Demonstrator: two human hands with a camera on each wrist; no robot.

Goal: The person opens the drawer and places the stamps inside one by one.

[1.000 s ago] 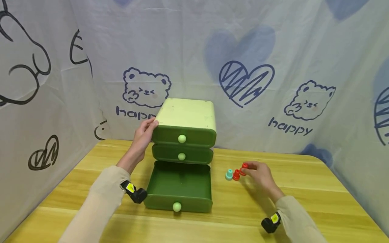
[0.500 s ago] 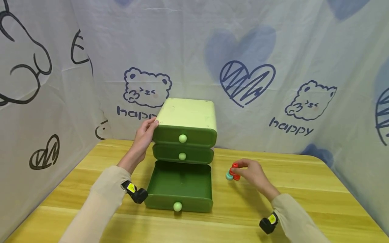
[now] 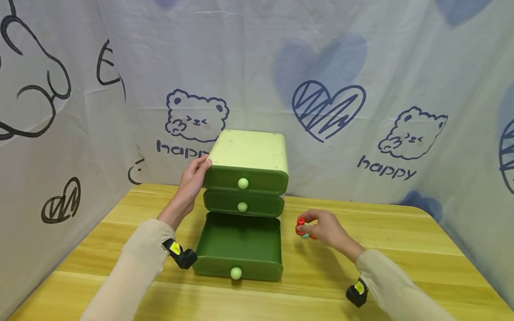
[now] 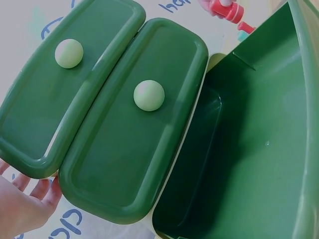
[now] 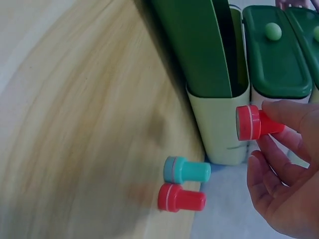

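My right hand (image 3: 329, 229) pinches a red toy stamp (image 5: 254, 122) between thumb and fingers, above the table and right of the pulled-out bottom drawer (image 3: 237, 269). In the right wrist view a teal stamp (image 5: 189, 171) and a second red stamp (image 5: 183, 198) stand side by side on the table below it. My left hand (image 3: 190, 183) rests against the upper left side of the small drawer cabinet (image 3: 250, 149), its fingertips touching the side near the front corner. The cabinet has a pale yellow-green shell, dark green drawers and round light knobs. The bottom drawer's visible floor is bare.
The upper drawer (image 3: 265, 179) and middle drawer (image 3: 263, 204) are pushed in above the bottom one. All stands on a wood-grain table (image 3: 381, 249). A printed cloth (image 3: 257, 67) hangs behind and at both sides.
My right hand has carried the red stamp left, from beside the other stamps past them toward the pulled-out drawer. My left hand stays against the cabinet.
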